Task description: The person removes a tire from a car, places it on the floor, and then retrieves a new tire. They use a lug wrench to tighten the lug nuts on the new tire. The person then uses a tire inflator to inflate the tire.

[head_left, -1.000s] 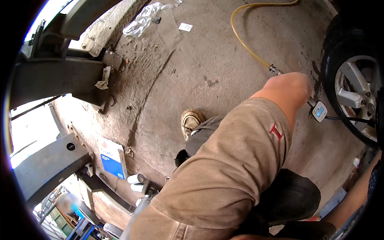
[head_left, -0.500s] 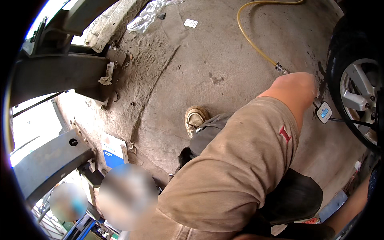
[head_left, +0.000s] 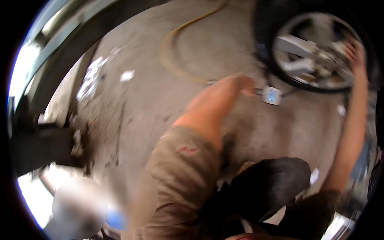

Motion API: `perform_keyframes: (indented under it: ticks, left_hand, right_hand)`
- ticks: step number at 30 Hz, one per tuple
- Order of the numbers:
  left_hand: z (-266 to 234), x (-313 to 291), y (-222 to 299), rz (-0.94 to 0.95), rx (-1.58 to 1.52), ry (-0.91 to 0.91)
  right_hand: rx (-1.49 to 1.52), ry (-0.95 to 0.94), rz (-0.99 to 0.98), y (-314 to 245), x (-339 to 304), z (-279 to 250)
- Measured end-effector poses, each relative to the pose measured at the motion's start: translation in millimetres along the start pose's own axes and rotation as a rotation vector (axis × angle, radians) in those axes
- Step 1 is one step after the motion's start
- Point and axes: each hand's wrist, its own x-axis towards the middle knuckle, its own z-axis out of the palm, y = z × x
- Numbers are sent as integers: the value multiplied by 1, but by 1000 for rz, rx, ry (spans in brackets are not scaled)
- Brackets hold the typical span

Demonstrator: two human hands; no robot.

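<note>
My left hand [head_left: 243,85] is closed around the handle of a tire inflator, whose white square gauge [head_left: 271,95] with a lit blue screen sticks out past my fingers. Its handle is mostly hidden by the hand. A yellow air hose [head_left: 170,60] comes up to a metal fitting [head_left: 211,82] beside my wrist. From the gauge a dark thin hose leads toward the car wheel [head_left: 298,66], a black tire on a silver spoked rim. At the rim's right side my right hand [head_left: 355,56] reaches in among the spokes; its fingers are blurred.
My bent knee [head_left: 272,184] in dark trousers is below the gauge. Crumpled clear plastic [head_left: 91,80] and a white paper slip [head_left: 127,76] lie on the concrete floor at left. Dark metal lift arms [head_left: 44,148] stand along the left edge.
The view has swung right, bringing the whole wheel into sight. My right hand now shows at the rim. The inflator is still in my left hand.
</note>
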Motion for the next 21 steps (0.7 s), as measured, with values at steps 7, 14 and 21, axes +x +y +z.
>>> perform_keyframes:
  ticks: [7, 14, 21]
  left_hand:
    - [-29, -4, 6, -199, -20, -105]
    - [-5, 15, -10, -194, -122, -81]
    - [-11, 11, 4, -153, -60, -113]
  right_hand:
    - [132, 17, 22, 16, 26, 18]
    - [156, 47, 84, 11, 24, 16]
    - [117, 76, 92, 8, 19, 14]
